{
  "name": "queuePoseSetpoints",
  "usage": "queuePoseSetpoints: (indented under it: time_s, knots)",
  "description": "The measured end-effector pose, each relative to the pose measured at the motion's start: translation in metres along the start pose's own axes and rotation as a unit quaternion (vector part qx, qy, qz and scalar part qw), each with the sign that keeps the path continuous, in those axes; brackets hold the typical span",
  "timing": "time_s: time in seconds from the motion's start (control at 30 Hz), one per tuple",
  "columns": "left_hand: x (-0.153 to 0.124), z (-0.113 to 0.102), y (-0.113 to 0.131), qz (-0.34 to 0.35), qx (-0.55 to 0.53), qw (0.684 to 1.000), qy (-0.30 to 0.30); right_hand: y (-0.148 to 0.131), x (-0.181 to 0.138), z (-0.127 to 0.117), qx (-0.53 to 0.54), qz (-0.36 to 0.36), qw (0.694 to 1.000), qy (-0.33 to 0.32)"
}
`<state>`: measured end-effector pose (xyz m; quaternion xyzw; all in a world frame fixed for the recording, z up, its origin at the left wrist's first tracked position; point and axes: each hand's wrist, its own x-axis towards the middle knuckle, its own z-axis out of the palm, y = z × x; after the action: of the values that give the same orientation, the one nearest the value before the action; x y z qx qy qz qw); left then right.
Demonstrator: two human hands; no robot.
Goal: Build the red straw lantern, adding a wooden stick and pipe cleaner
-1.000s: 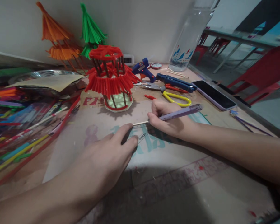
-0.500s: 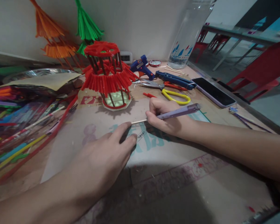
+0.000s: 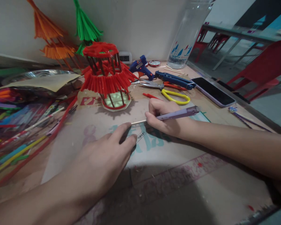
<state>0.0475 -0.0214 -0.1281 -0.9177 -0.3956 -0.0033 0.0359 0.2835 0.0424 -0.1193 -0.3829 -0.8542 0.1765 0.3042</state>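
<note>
A thin wooden stick [image 3: 138,122] lies along the edge of a clear triangular ruler [image 3: 140,135] on the board. With index finger and thumb, my left hand [image 3: 100,156] pins the stick and ruler down from the left. My right hand [image 3: 162,114] grips a purple pen [image 3: 179,113] at the stick's right end; its fingers hide the tip. Behind them stands a small red pipe-cleaner tower [image 3: 109,82] with brown posts on a pale base.
Left lies a heap of coloured pipe cleaners [image 3: 18,125]. Beyond my right hand are yellow-handled scissors [image 3: 175,96], blue-handled cutters [image 3: 175,79], a blue glue gun [image 3: 142,67], a phone [image 3: 213,90] and a tall clear bottle [image 3: 184,47]. Orange [image 3: 48,28] and green [image 3: 85,25] pipe-cleaner towers stand behind.
The whole view has shifted very slightly. Both hands keep the same grip and place on the stick, ruler and pen.
</note>
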Motion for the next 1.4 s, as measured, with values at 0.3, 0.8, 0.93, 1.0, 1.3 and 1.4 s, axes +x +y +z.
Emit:
queuePoseSetpoints:
  time_s: [0.3,0.8,0.93,1.0,1.3,1.4]
  knots:
    - [-0.0012,0.0003,0.0001,0.007,0.004,1.000,0.015,-0.0014,-0.0005,0.0001,-0.005,0.002,1.000,0.009]
    - [-0.0017,0.0008,0.0002,0.020,0.012,1.000,0.021,-0.0006,-0.0009,0.0005,0.003,0.000,1.000,0.012]
    - [-0.0025,-0.0005,-0.0005,0.022,0.016,0.999,0.019,-0.0007,-0.0008,0.0005,0.000,-0.001,1.000,0.014]
    - [-0.0026,-0.0007,-0.0009,0.021,0.013,0.999,0.020,-0.0013,-0.0007,0.0003,-0.002,0.006,1.000,0.012]
    - [-0.0013,-0.0013,0.0009,0.018,0.009,0.999,0.027,-0.0017,-0.0002,0.0004,-0.002,0.011,1.000,0.004]
    - [-0.0013,-0.0012,0.0004,0.018,0.000,0.999,0.029,-0.0018,-0.0001,0.0004,-0.004,0.011,1.000,0.001]
